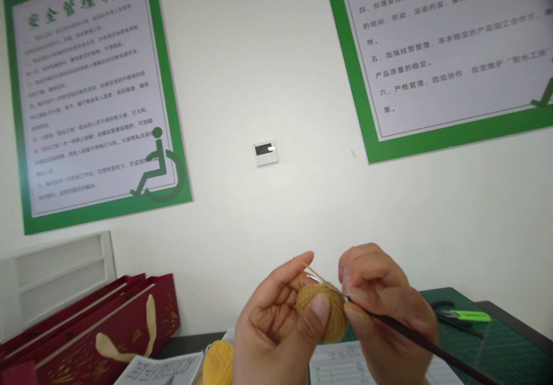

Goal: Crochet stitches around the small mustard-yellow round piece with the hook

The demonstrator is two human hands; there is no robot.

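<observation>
My left hand (276, 316) pinches a small round crocheted piece (332, 321) in tan yarn between thumb and fingers. A strand of the same yarn (311, 270) runs over its raised index finger. My right hand (384, 304) is closed around a crochet hook (406, 333) with a dark handle and a metal shaft. The hook's metal tip lies at the top edge of the piece, close to the strand. Whether the tip is through a stitch I cannot tell.
Below left of my hands sit a yellow yarn ball (218, 363) and a printed sheet (159, 370). Red gift bags (142, 321) stand at the left. On the right, a green cutting mat (510, 344) bears green-handled pliers (469, 316). More printed paper (337, 367) lies beneath my hands.
</observation>
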